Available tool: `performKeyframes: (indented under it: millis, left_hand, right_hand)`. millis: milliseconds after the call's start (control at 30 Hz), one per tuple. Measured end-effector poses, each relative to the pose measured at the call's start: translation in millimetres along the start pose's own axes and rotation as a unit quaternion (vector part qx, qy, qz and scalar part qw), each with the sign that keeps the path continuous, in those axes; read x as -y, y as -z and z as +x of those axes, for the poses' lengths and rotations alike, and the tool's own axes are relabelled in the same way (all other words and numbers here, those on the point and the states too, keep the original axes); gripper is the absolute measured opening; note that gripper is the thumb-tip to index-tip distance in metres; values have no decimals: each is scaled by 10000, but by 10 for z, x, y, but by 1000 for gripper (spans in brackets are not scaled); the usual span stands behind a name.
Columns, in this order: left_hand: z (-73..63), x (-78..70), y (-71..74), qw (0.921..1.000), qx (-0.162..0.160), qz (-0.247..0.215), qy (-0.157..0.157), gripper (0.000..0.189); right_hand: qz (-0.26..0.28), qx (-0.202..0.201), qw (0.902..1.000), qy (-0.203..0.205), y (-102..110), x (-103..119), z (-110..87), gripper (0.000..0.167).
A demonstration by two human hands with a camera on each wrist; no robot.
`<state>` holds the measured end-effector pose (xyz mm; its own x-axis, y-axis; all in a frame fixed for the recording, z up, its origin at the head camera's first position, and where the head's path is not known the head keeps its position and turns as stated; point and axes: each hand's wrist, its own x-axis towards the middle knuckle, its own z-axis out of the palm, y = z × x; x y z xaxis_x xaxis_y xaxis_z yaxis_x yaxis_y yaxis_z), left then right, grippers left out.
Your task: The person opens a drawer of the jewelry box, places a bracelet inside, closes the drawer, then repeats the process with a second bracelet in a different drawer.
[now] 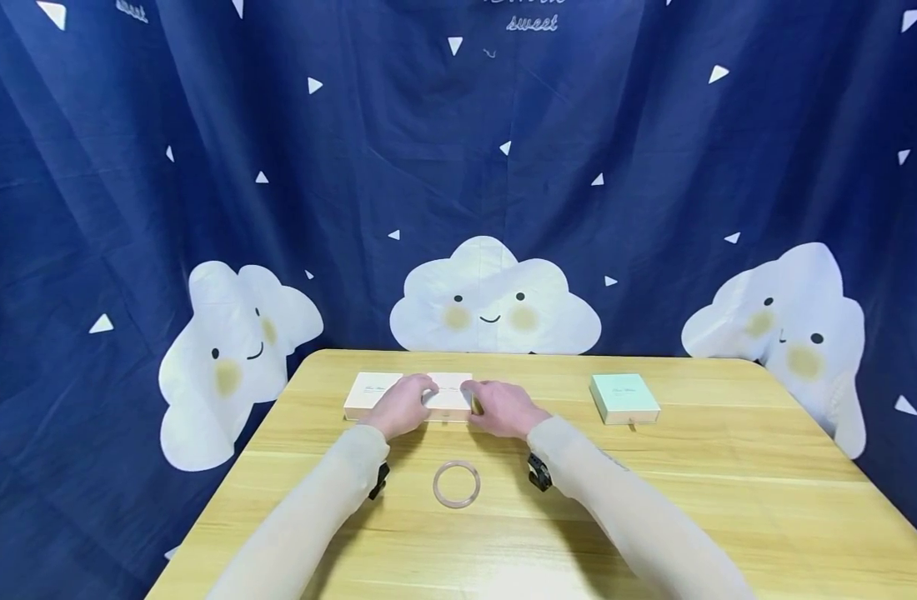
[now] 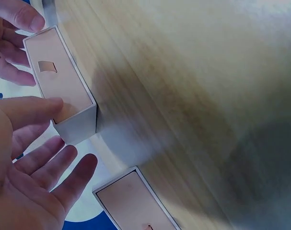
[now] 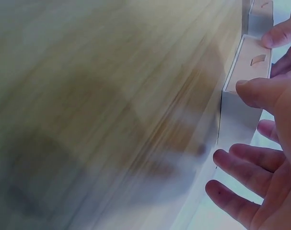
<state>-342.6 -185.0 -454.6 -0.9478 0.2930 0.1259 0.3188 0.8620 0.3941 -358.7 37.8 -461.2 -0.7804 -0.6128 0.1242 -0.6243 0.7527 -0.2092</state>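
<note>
Both hands are at a small white drawer box [image 1: 448, 402] with a pale pink front, standing near the table's far edge. My left hand [image 1: 403, 403] grips its left end, the thumb lying on the pink front [image 2: 71, 86]. At the other end my right hand [image 1: 506, 408] holds it between thumb and index finger, the remaining fingers spread away from the box. A short ribbon tab [image 3: 258, 60] shows on the front. Just left stands a similar pink-fronted box [image 1: 364, 397], partly behind the left hand. Nearer me lies a pale pink bangle [image 1: 437, 485], flat on the wood.
A mint-green box [image 1: 625, 398] with a small tab stands on the right of the wooden table [image 1: 729, 467]. Behind the far edge hangs a dark blue curtain [image 1: 428, 167] with white clouds. Each wrist wears a dark camera strap.
</note>
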Motion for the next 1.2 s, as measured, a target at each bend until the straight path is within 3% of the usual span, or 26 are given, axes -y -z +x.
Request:
performKeyframes:
  millis: [200, 500, 1000, 1200]
  left_hand:
    - [-18, -90, 20, 9996, -112, 161, -201, 40]
    - [63, -431, -7, 9983, -280, 257, -449, 33]
    - [347, -1114, -278, 9970, 213, 273, -695, 39]
    - [467, -1426, -390, 9949, 406, 326, -861, 43]
  right_hand:
    - [-68, -91, 9999, 55, 83, -38, -128, 61]
    - [-264, -526, 9981, 155, 241, -159, -397, 50]
    - [-836, -977, 9916, 112, 496, -603, -915, 47]
    - [-879, -1012, 9908, -177, 538, -845, -1084, 48]
